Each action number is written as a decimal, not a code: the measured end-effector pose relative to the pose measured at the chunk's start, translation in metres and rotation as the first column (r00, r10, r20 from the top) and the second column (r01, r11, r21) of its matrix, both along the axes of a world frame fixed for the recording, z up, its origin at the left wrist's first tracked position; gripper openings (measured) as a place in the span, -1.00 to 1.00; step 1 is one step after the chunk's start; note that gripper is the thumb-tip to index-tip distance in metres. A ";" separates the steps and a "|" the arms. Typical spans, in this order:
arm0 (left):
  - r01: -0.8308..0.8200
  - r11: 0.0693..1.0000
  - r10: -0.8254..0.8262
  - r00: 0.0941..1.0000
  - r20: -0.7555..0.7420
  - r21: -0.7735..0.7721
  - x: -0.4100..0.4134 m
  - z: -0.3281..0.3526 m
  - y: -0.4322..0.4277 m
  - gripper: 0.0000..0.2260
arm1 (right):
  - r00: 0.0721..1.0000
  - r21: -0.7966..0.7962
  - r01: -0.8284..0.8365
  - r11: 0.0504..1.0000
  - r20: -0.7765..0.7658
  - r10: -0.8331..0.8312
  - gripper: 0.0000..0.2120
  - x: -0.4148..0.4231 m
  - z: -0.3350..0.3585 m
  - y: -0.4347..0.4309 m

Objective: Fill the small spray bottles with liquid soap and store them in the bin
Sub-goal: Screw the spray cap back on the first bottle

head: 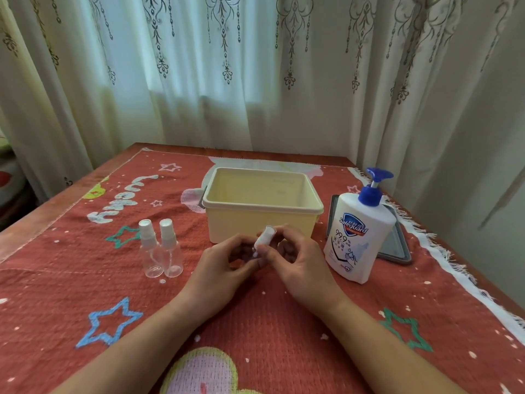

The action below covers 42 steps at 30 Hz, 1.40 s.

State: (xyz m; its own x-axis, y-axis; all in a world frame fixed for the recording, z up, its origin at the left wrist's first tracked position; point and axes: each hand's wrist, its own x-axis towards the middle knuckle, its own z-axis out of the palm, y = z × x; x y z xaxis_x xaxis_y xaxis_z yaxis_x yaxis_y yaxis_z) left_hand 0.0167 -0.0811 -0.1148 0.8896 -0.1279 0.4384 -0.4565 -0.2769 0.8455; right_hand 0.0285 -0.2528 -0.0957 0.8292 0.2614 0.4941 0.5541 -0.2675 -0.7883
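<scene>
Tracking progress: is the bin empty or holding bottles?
Empty: the bin shows only its bare floor; two bottles stand outside, left of it.

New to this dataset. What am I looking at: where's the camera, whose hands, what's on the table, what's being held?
There is no robot here: a person works with bare hands. The single picture comes from a wide-angle camera worn on their head, looking forward and down, so the left hand and right hand reach in from the bottom. Together they hold a small spray bottle with a white top. On the red cloth stand two more spray bottles at the left. A cream bin sits in the middle with no bottle in it yet. At the right is a white pump bottle of soap, with a flat grey tray behind it.
</scene>
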 end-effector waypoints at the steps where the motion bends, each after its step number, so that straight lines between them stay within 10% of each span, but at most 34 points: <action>1: -0.004 1.000 0.004 1.000 -0.003 -0.003 0.000 0.000 0.000 -0.83 | 1.000 0.008 0.015 1.000 -0.002 -0.015 -0.92 0.001 0.000 0.001; 34: -0.086 0.994 0.085 0.996 0.018 0.063 -0.003 -0.002 -0.001 -0.79 | 0.990 -0.051 0.140 0.989 -0.017 -0.141 -0.72 0.005 -0.002 -0.002; 42: -0.069 0.992 0.065 0.997 0.041 0.102 0.001 -0.004 0.002 -0.78 | 0.988 0.024 -0.086 0.996 -0.127 0.088 -0.90 0.002 0.003 -0.007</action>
State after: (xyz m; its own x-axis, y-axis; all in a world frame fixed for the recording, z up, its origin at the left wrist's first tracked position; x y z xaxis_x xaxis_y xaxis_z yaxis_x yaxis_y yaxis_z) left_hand 0.0182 -0.0791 -0.1187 0.8810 -0.1150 0.4590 -0.4647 -0.3929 0.7935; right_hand 0.0309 -0.2600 -0.0922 0.8604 0.3274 0.3906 0.4688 -0.2079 -0.8585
